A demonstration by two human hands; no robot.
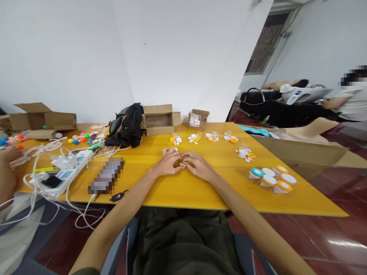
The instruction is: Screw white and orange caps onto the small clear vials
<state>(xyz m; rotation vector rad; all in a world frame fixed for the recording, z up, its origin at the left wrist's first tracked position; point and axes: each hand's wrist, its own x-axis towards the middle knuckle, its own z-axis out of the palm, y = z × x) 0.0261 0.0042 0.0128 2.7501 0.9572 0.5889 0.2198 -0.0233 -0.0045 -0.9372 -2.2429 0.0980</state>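
Observation:
Both of my hands meet over the middle of the yellow table [200,198]. My left hand [169,162] curls its fingers around a small orange and white piece [182,164]. From the other side, my right hand [197,164] pinches at the same piece, its fingertips touching or nearly touching it. The piece is partly hidden by the fingers, so its exact shape is unclear. Just behind my left fingers lies a small white part [175,149].
Clusters of orange and white parts with clear cups [213,136] line the back. Lidded jars [268,180] stand right. Left are a phone [106,176], a power strip [69,173], cables and another person's arm [7,172]. Cardboard boxes [158,119] and a black bag [126,126] sit behind.

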